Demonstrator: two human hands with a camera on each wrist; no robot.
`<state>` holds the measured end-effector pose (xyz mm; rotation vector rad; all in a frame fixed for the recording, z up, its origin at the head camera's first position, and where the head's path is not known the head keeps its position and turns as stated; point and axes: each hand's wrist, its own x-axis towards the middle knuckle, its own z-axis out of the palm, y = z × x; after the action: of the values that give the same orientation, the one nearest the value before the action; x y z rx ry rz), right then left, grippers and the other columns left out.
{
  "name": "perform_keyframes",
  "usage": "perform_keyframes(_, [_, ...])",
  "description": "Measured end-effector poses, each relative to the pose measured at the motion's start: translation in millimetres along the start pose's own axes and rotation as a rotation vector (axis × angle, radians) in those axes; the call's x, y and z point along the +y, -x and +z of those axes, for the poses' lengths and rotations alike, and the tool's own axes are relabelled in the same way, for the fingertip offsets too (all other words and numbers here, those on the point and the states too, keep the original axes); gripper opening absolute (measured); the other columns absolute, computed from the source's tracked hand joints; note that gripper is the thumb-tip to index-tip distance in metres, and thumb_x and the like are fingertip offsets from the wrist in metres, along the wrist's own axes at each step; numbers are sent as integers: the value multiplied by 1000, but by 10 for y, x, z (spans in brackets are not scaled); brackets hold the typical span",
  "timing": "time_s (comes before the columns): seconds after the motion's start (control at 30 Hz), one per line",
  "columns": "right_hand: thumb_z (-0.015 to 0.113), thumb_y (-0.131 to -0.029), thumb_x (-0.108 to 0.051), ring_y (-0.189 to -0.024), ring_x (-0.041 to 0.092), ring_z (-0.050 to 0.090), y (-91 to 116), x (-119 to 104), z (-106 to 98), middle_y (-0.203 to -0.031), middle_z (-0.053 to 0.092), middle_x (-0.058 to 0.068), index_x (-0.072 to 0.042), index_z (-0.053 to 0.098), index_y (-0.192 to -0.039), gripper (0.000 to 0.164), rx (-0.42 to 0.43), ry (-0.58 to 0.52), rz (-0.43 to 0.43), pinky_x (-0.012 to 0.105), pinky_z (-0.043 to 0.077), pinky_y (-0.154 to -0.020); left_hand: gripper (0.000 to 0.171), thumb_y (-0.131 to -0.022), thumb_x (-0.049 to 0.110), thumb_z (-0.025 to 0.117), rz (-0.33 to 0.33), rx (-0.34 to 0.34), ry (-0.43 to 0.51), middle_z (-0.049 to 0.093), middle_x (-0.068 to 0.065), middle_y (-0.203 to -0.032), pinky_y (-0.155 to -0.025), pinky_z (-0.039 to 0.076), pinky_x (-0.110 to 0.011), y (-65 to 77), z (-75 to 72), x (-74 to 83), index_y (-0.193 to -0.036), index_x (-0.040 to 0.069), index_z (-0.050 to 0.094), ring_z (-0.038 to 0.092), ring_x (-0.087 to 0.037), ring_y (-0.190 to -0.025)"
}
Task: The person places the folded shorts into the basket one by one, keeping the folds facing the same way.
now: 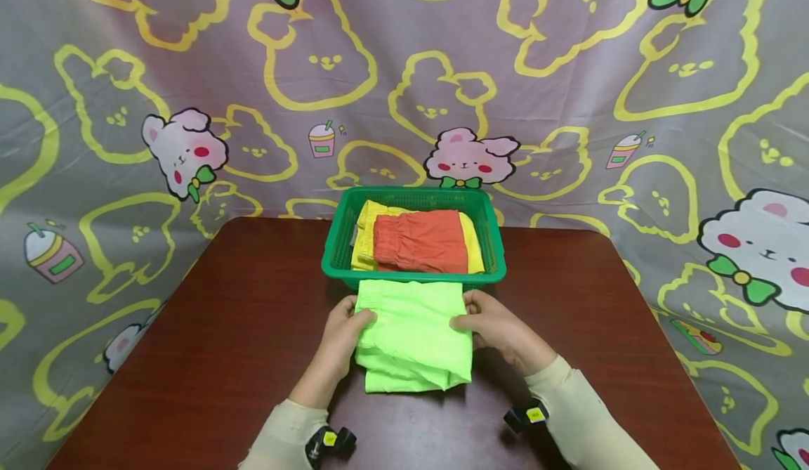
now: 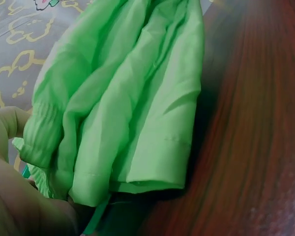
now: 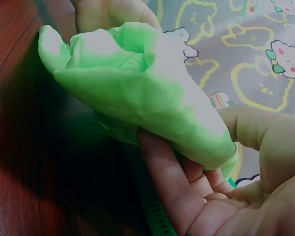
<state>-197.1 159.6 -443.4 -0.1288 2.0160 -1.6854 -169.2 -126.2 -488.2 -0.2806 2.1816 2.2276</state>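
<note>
A folded pair of neon-green shorts [image 1: 413, 336] is held up off the table, just in front of the green basket. My left hand [image 1: 344, 333] pinches its left side, thumb on top and fingers underneath. The right hand [image 1: 496, 326] grips the opposite side the same way. In the left wrist view, the shorts [image 2: 132, 103] show a gathered elastic waistband near the left hand [image 2: 19, 196] and a stitched leg hem. Rolled layers of the shorts [image 3: 137, 93] appear in the right wrist view, with the right hand's fingers [image 3: 169, 172] beneath them.
The green plastic basket [image 1: 331, 245] stands at the back of the dark wooden table [image 1: 265, 301]. Inside lie folded orange shorts [image 1: 423, 242] on top of a yellow garment [image 1: 365, 242]. A cartoon-print cloth [image 1: 379, 133] hangs behind and around the table.
</note>
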Motion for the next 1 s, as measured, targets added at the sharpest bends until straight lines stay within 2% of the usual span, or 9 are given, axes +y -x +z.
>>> perform_keyframes(0.17, [73, -92, -15, -78, 19, 66, 28, -17, -18, -87, 49, 5, 1, 48, -117, 38, -4, 11, -13, 39, 60, -69, 22, -87, 6, 62, 28, 4, 26, 57, -5, -80, -57, 48, -30, 29, 13, 30, -109, 2, 60, 53, -16, -61])
perform_keyframes(0.33, [73, -93, -15, -81, 19, 67, 52, -49, -30, -89, 52, 6, 0, 48, -120, 40, -25, 5, -39, 40, 60, -70, 21, -84, 1, 60, 51, 31, 75, 57, -4, -77, -54, 48, -29, 39, 31, 46, -105, 0, 59, 53, -14, -57])
perform_keyframes(0.6, [73, -94, -14, -87, 22, 64, 178, -176, -75, -98, 58, 11, 0, 48, -126, 43, 20, 5, -71, 42, 59, -72, 20, -81, -1, 60, 86, 54, 111, 56, -3, -80, -55, 48, -28, 103, 97, 173, -101, 1, 57, 54, -13, -61])
perform_keyframes(0.73, [73, -94, -15, -89, 23, 63, 231, -236, -73, -100, 59, 11, -1, 49, -127, 43, 30, 4, -78, 41, 58, -72, 23, -82, -1, 60, 87, 46, 128, 57, -4, -82, -55, 49, -28, 154, 91, 272, -105, 0, 58, 55, -14, -61])
perform_keyframes(1.0, [73, -94, -14, -89, 22, 60, 260, -381, -57, -100, 59, 10, -2, 49, -128, 43, 41, 18, -117, 35, 55, -71, 35, -87, 0, 62, 69, -10, 131, 64, -7, -94, -62, 55, -30, 217, 6, 438, -122, -1, 57, 64, -16, -69])
